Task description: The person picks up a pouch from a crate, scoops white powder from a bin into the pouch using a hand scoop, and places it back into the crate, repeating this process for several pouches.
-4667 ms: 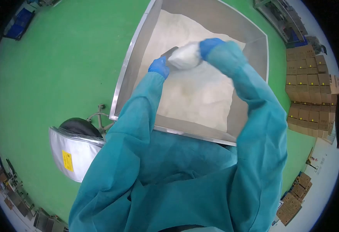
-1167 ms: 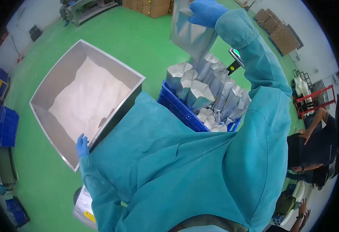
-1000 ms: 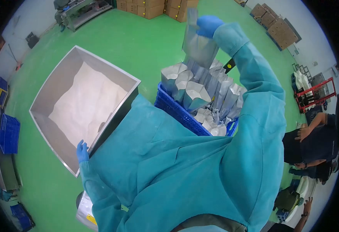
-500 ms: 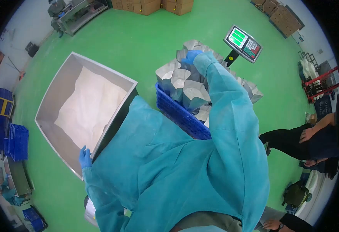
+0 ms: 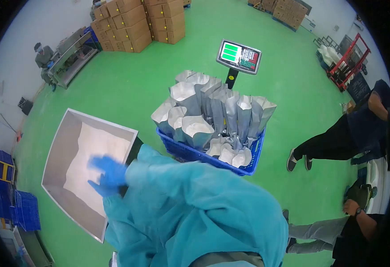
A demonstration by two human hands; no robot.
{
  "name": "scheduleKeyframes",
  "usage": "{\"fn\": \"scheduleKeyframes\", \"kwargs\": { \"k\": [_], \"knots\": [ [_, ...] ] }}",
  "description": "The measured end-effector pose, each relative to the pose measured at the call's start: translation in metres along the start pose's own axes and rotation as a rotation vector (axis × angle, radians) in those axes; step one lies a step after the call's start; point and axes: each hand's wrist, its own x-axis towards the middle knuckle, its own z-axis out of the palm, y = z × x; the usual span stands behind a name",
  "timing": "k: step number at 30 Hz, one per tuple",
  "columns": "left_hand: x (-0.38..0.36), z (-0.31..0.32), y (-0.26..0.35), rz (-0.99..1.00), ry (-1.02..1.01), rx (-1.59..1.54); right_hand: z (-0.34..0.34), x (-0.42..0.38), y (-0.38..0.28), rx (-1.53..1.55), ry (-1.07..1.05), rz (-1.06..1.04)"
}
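Both my blue-gloved hands are together over the near edge of a grey bin (image 5: 52, 164) of white powder (image 5: 86, 167). My right hand (image 5: 111, 168) is smeared by motion, its fingers stretched out over the powder. Just below it and partly covered by it is my left hand (image 5: 102, 188), with fingers apart. I see nothing held in either hand. To the right stands a blue crate (image 5: 195, 155) packed with upright silver bags (image 5: 198, 129). Several bags have open tops and show white powder inside.
A scale display (image 5: 238, 55) on a post rises behind the crate. Cardboard boxes (image 5: 128, 26) are stacked at the back. One person (image 5: 328, 138) stands at right, another (image 5: 319, 231) at lower right, and a third (image 5: 46, 62) by a metal table. Blue crates (image 5: 27, 209) sit at left.
My right hand has left the silver bags and come over to the bin beside my left hand. The camera view has shifted, showing more of the crate and the stacked boxes.
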Motion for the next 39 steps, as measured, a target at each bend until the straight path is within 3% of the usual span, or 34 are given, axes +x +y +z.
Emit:
{"fn": "scheduleKeyframes", "kwargs": {
  "k": [2,4,6,8,10,12,13,14,16,18,19,20,22,23,25,27,28,29,30,31,34,37,39],
  "knots": [
    [-0.029,0.016,0.008,0.002,-0.239,-0.073,-0.011,0.018,-0.076,0.039,-0.258,0.541],
    [-0.053,0.018,0.028,0.029,-0.412,-0.003,0.038,0.016,0.014,0.048,-0.230,0.063],
    [-0.090,-0.016,0.057,0.053,-0.495,0.228,0.063,0.010,0.047,-0.192,-0.352,0.103],
    [-0.143,-0.035,0.083,0.284,-0.343,0.575,0.069,-0.012,0.080,-0.239,-0.364,0.038],
    [-0.193,-0.073,0.108,0.507,0.011,1.020,0.027,-0.027,0.061,-0.004,-0.318,0.270],
    [-0.205,-0.192,0.143,0.539,0.390,1.352,-0.037,-0.029,0.046,0.062,-0.169,0.323],
    [-0.214,-0.284,0.157,0.551,0.462,1.535,-0.079,-0.023,0.046,-0.041,-0.106,0.250],
    [-0.223,-0.349,0.162,0.554,0.536,1.719,-0.096,-0.025,0.118,-0.105,-0.057,0.256],
    [-0.254,-0.367,0.138,0.202,0.699,1.909,-0.225,0.007,0.074,-1.055,-0.056,0.009],
    [-0.282,-0.356,0.092,-0.163,0.825,2.047,-0.315,0.025,0.133,-1.185,-0.304,0.493],
    [-0.285,-0.333,0.068,-0.032,0.923,2.131,-0.338,0.018,0.159,-1.195,-0.262,0.585],
    [-0.284,-0.311,0.060,-0.045,0.982,2.144,-0.361,0.011,0.186,-1.205,-0.219,0.676],
    [-0.287,-0.281,0.055,-0.071,1.103,2.171,-0.360,-0.038,0.292,-1.125,0.120,0.760],
    [-0.282,-0.305,0.054,-0.101,1.112,2.190,-0.356,-0.046,0.307,-1.053,0.145,0.858],
    [-0.281,-0.309,0.056,-0.105,1.038,2.174,-0.340,-0.050,0.302,-0.916,0.071,1.022],
    [-0.283,-0.332,0.052,0.069,1.019,2.190,-0.334,-0.047,0.301,-0.818,0.002,1.115],
    [-0.279,-0.368,0.054,-0.051,1.050,2.131,-0.332,-0.047,0.301,-0.768,-0.025,1.147],
    [-0.285,-0.362,0.057,0.009,0.963,2.168,-0.331,-0.047,0.303,-0.718,-0.038,1.180],
    [-0.291,-0.327,0.059,0.049,1.006,2.027,-0.333,-0.044,0.304,-0.662,-0.043,1.208],
    [-0.289,-0.345,0.058,0.143,1.053,1.970,-0.335,-0.043,0.305,-0.590,-0.029,1.246],
    [-0.292,-0.397,0.055,0.248,0.904,1.358,-0.344,-0.037,0.300,-0.317,0.057,1.361],
    [-0.296,-0.410,0.058,0.264,0.764,1.052,-0.351,-0.022,0.288,0.052,0.185,1.436],
    [-0.297,-0.417,0.063,0.244,0.708,1.012,-0.361,-0.015,0.273,0.302,0.283,1.450]
  ]
}}
